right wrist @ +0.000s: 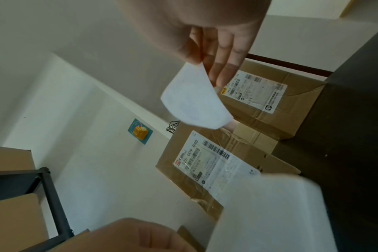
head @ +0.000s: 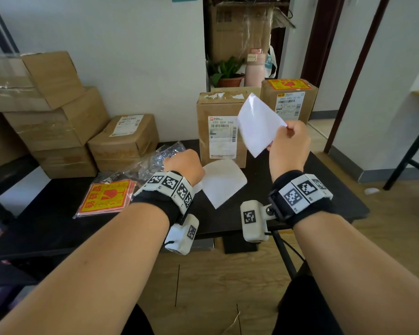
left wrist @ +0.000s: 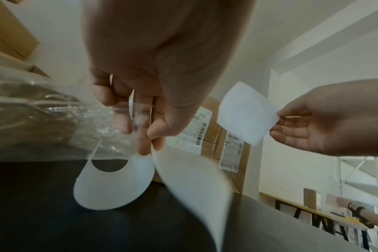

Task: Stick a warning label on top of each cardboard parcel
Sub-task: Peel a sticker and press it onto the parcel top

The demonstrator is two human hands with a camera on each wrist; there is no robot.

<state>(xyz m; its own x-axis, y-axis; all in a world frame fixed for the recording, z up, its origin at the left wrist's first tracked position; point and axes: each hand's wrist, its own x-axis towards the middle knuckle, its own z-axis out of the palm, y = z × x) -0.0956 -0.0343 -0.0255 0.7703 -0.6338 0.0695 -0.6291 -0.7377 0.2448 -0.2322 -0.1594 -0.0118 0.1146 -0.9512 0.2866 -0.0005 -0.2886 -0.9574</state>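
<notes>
My right hand (head: 288,139) (right wrist: 203,63) pinches a corner of a white sheet (head: 259,124) (right wrist: 194,104) with faint print showing through, held in the air in front of the two upright parcels. The middle parcel (head: 203,131) has a bare top with torn paper scraps. A yellow-and-red warning label (head: 289,84) lies on top of the right parcel (head: 310,105). Low over the black table (head: 58,226), my left hand (head: 186,165) (left wrist: 153,141) pinches another plain white sheet (head: 224,187) (left wrist: 194,187).
A bagged stack of warning labels (head: 107,197) lies left of my left hand, beside a crumpled clear plastic bag (head: 155,160). Brown boxes (head: 58,117) are piled at the left, with a smaller parcel (head: 128,141) in front. A potted plant (head: 230,76) and pink bottle (head: 254,68) stand behind.
</notes>
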